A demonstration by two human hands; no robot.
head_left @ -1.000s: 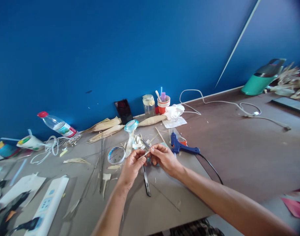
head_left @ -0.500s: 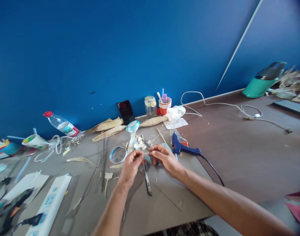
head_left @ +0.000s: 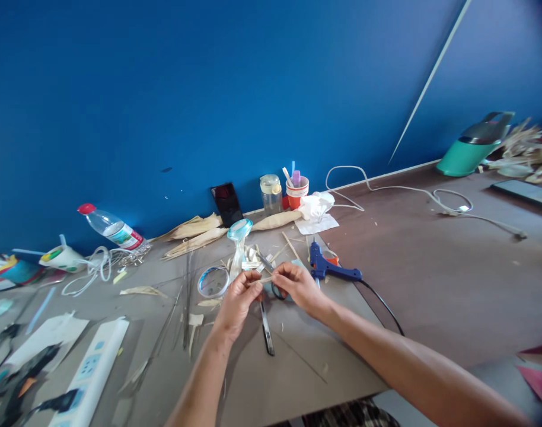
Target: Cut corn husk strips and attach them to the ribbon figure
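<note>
My left hand point(head_left: 236, 299) and my right hand point(head_left: 298, 286) meet over the grey table point(head_left: 297, 362), both pinching a thin pale strip point(head_left: 265, 280) stretched between their fingertips. Beneath the hands lies a dark metal tool point(head_left: 266, 329), possibly tweezers or scissors. A roll of clear tape point(head_left: 212, 281) sits just left of my left hand, beside a small clear vase with a blue rim point(head_left: 238, 244). A blue glue gun point(head_left: 330, 269) lies close to the right of my right hand.
Dried husk leaves point(head_left: 195, 232), a phone point(head_left: 227, 203), a jar point(head_left: 270, 193) and an orange cup point(head_left: 296, 191) line the blue wall. A water bottle point(head_left: 111, 228) lies at left; a white power strip point(head_left: 91, 370) at lower left; white cable point(head_left: 413, 191) and teal container point(head_left: 473, 148) at right.
The hands have stayed together on the strip, fingers shifting slightly along it. The view has drifted a little.
</note>
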